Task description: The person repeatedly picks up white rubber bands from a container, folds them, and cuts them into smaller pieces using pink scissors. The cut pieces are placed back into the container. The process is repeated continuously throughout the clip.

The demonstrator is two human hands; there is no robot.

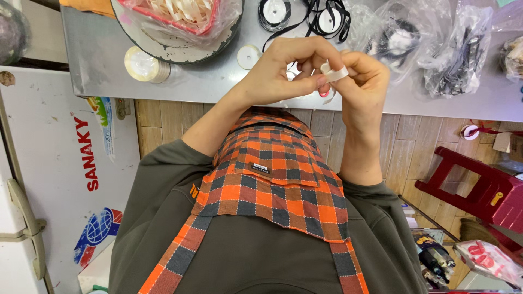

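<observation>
My left hand [278, 71] and my right hand [362, 81] meet over the near edge of a grey metal table [98, 60]. Together they pinch a small loop of white ribbon [334, 72] between fingertips and thumbs. The loop is curled around my right fingers, with my left thumb and forefinger pressing on it. Just beneath the fingers a small red thing [325, 93] shows, mostly hidden. I wear an orange and grey checked apron [272, 179] over a dark olive top.
The table carries a round tray [163, 49] holding a bag of pale ribbon, a tape roll [143, 64], a white spool [249, 56], black ribbon spools [327, 19] and clear bags [452, 49]. A white chest freezer [49, 179] stands left and a red stool [479, 185] right.
</observation>
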